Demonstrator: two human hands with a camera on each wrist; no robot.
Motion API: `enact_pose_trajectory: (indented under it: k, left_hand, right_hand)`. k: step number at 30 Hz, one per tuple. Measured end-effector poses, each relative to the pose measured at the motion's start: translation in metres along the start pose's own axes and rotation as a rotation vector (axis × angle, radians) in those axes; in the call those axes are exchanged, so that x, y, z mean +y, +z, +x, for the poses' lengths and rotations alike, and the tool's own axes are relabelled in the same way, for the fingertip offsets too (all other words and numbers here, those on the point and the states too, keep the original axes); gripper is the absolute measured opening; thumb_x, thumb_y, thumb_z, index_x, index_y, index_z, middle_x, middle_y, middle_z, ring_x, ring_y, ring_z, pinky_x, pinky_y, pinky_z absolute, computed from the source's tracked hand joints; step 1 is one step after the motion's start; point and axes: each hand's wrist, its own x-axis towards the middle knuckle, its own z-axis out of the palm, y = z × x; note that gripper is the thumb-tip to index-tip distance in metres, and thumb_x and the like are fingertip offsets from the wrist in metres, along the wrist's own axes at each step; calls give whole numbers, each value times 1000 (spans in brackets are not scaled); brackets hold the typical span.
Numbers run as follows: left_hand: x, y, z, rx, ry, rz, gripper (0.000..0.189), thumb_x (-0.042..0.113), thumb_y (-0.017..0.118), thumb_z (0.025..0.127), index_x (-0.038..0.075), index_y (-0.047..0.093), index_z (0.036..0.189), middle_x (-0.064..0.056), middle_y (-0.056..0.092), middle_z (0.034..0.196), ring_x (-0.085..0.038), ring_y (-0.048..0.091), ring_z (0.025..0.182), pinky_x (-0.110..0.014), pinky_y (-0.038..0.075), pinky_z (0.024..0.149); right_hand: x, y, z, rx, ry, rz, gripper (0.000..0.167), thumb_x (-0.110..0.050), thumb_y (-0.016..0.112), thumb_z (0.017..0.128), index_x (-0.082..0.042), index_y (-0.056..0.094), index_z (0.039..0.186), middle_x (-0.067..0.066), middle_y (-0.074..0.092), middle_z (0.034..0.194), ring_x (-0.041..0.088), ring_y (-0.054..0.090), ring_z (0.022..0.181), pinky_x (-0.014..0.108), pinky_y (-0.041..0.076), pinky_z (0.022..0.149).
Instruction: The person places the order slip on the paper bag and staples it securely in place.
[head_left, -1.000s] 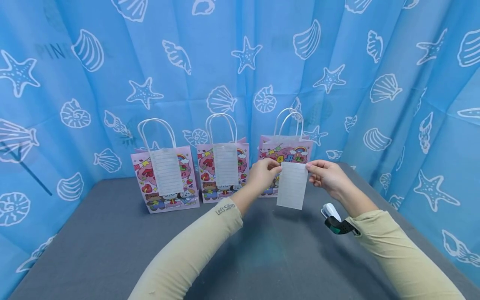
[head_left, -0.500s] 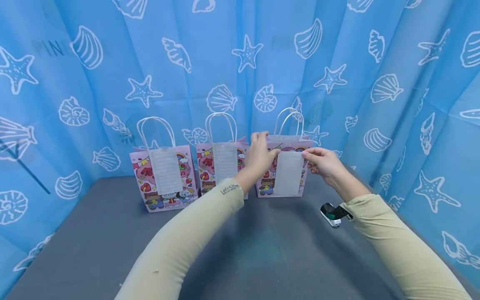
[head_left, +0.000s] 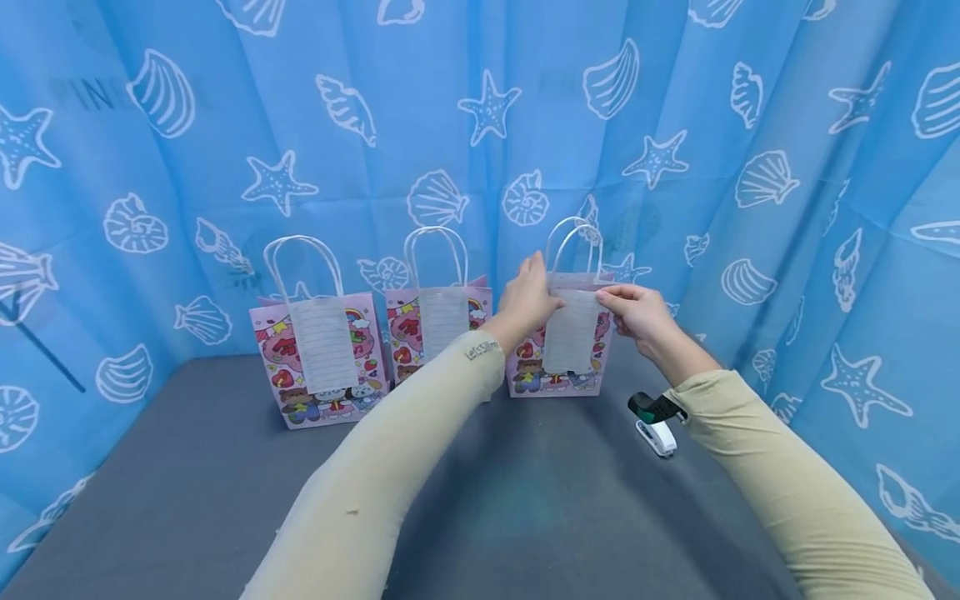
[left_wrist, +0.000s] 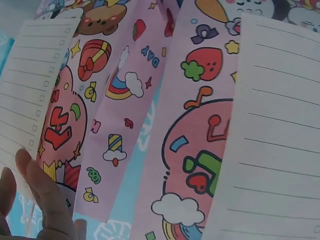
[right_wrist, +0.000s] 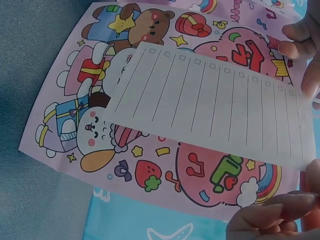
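Note:
Against the front of the right-hand pink gift bag (head_left: 528, 377) lies a sheet of lined paper (head_left: 570, 337) with checkboxes. Its upper left corner is pinched by my left hand (head_left: 527, 296), which stands at the bag's top edge. My right hand (head_left: 637, 315) pinches the upper right corner. In the right wrist view the paper (right_wrist: 210, 105) runs over the bag's cartoon animals, tilted a little off its face at the lower end. The left wrist view shows my left hand (left_wrist: 47, 200) low at the left, by the paper's edge; part of it is cut off.
Two like bags stand to the left, a left bag (head_left: 281, 367) and a middle bag (head_left: 405, 321), each with a lined sheet on its front. A white stapler (head_left: 657, 438) lies on the grey table (head_left: 525, 517) below my right wrist. A blue curtain (head_left: 487, 183) hangs behind.
The paper has moved up and back from in front of the right bag onto its face. Both hands moved with it; my left hand now reaches higher, at the bag's rim.

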Motion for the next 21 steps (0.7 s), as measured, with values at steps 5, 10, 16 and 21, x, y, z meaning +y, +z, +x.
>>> enact_pose_trajectory:
  k: [5,10,16,21]
  left_hand:
    - [1,3,6,23,-28,56,64,27,68,92,6,38,145,-11,47,137,-26,58,109,-33,50,89]
    - [1,4,9,38,-33,130,29,29,64,95,9,63,117,-8,52,111,-20,59,87,-29,50,72]
    - [0,6,10,68,-5,193,21,28,61,97,14,69,110,-1,64,99,-15,61,80,-25,49,64]
    - [0,4,8,70,-7,184,22,28,61,97,13,69,110,0,70,93,-12,63,71,-22,48,57]
  right_hand:
    - [-1,3,2,17,7,9,11,-27,60,98,-17,65,95,-2,53,86,10,42,65,22,38,60]
    - [-3,7,3,27,13,-7,17,-27,60,98,-12,64,103,-3,54,86,9,41,64,24,37,59]
    - [-3,10,4,59,-8,-65,29,-28,59,98,-4,63,114,-3,54,83,9,41,64,25,37,59]
    - [1,13,5,172,-191,-263,39,-22,64,96,4,56,124,15,55,107,24,51,93,37,44,78]
